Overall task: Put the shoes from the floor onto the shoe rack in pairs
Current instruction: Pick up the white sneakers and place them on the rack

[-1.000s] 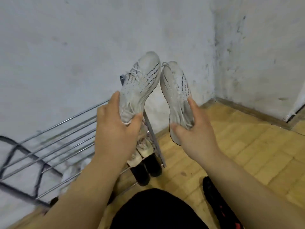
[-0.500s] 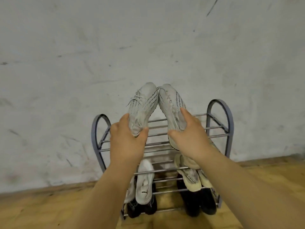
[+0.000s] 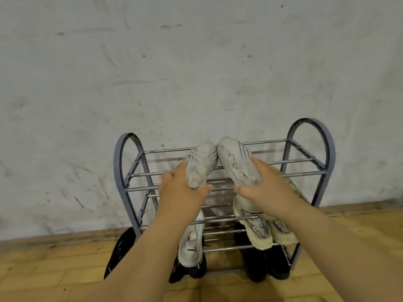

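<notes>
Background: a rough, whitewashed plaster wall (image 3: 196, 73) fills the upper two thirds of the view, its surface mottled grey and scored with thin dark scratches and scuffs, among them a short dark horizontal streak (image 3: 172, 25) near the top centre. A narrow, worn brown skirting strip (image 3: 65, 238) runs along the foot of the wall where it meets the ground. Below lies a floor of yellow-brown wooden parquet blocks (image 3: 43, 273), laid in offset rows with dark joints and dull, stained patches nearest the skirting.
</notes>
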`<act>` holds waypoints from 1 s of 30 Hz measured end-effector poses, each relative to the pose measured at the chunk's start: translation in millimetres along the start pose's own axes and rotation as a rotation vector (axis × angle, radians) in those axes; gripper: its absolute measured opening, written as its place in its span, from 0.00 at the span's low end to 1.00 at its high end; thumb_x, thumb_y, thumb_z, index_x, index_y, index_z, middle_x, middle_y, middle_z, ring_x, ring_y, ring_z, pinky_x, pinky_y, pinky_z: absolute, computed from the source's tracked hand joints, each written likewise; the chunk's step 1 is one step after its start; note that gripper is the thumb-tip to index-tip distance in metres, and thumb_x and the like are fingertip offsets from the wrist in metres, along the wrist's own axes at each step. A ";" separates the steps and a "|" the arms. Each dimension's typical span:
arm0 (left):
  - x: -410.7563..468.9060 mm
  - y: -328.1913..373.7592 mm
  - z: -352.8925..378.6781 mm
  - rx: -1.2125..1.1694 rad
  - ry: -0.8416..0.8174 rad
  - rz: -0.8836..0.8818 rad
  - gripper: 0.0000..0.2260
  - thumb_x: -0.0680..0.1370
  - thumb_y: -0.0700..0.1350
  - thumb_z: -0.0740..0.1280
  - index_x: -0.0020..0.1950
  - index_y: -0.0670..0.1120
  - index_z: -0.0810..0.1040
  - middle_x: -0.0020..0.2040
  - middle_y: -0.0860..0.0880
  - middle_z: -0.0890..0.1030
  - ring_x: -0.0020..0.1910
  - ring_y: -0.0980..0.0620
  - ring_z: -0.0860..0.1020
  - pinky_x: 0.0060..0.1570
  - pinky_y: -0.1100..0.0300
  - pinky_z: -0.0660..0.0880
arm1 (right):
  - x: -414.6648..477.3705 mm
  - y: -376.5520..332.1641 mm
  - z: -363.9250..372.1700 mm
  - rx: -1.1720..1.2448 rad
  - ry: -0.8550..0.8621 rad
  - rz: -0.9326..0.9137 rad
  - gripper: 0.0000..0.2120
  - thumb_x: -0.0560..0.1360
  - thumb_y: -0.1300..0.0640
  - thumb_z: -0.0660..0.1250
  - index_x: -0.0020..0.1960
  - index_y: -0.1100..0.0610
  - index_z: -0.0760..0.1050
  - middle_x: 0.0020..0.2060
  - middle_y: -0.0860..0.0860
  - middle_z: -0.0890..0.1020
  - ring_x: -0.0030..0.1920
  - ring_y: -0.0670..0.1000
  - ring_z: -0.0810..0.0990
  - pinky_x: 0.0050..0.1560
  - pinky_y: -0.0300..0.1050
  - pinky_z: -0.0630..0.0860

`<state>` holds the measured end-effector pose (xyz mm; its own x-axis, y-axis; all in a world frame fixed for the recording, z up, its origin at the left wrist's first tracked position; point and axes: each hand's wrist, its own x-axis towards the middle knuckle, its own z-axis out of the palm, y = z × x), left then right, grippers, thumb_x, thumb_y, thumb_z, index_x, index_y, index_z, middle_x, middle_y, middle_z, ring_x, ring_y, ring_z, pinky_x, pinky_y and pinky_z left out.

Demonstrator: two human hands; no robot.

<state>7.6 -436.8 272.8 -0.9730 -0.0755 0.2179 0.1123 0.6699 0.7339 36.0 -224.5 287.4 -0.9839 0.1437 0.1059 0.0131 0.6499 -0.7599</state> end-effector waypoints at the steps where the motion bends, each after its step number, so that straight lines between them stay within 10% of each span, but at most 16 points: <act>1: -1.2 -0.5 -5.5 -0.041 -0.048 -0.016 0.39 0.69 0.60 0.76 0.77 0.61 0.64 0.67 0.49 0.69 0.68 0.46 0.71 0.69 0.46 0.71 | -1.3 0.9 -2.3 0.008 -0.040 0.005 0.51 0.67 0.40 0.77 0.82 0.42 0.55 0.77 0.43 0.65 0.75 0.49 0.66 0.74 0.52 0.66; 7: -12.9 -3.9 -25.7 -0.489 -0.286 -0.118 0.37 0.70 0.44 0.81 0.76 0.58 0.69 0.58 0.58 0.79 0.54 0.60 0.81 0.46 0.69 0.78 | -10.7 4.9 -11.1 0.088 -0.156 0.002 0.59 0.64 0.44 0.83 0.83 0.40 0.50 0.80 0.44 0.61 0.77 0.49 0.65 0.76 0.53 0.65; 14: -13.7 -15.7 -26.2 -0.685 -0.390 -0.185 0.46 0.69 0.35 0.81 0.81 0.58 0.63 0.63 0.46 0.82 0.57 0.46 0.85 0.63 0.45 0.79 | -16.9 4.6 -7.7 0.510 -0.147 0.099 0.51 0.58 0.41 0.81 0.77 0.31 0.62 0.72 0.42 0.73 0.68 0.50 0.77 0.71 0.57 0.73; 21: -14.2 -20.6 -25.9 -0.855 -0.471 -0.231 0.39 0.75 0.31 0.73 0.80 0.55 0.64 0.58 0.43 0.86 0.54 0.43 0.86 0.52 0.52 0.81 | -10.3 22.3 -9.1 0.750 -0.192 0.249 0.29 0.81 0.66 0.66 0.77 0.43 0.68 0.54 0.51 0.88 0.48 0.52 0.87 0.37 0.44 0.82; 30: -10.8 -23.1 -22.5 -0.949 -0.461 -0.289 0.27 0.75 0.40 0.73 0.72 0.58 0.74 0.60 0.41 0.85 0.57 0.39 0.84 0.57 0.44 0.80 | -13.1 23.6 -16.6 0.748 -0.225 0.263 0.31 0.79 0.68 0.69 0.76 0.45 0.70 0.52 0.54 0.88 0.39 0.50 0.87 0.38 0.46 0.80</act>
<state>20.0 -468.1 268.0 -0.9472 0.2784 -0.1590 -0.2154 -0.1853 0.9588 52.1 -198.7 278.7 -0.9784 0.0176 -0.2058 0.2043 -0.0645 -0.9768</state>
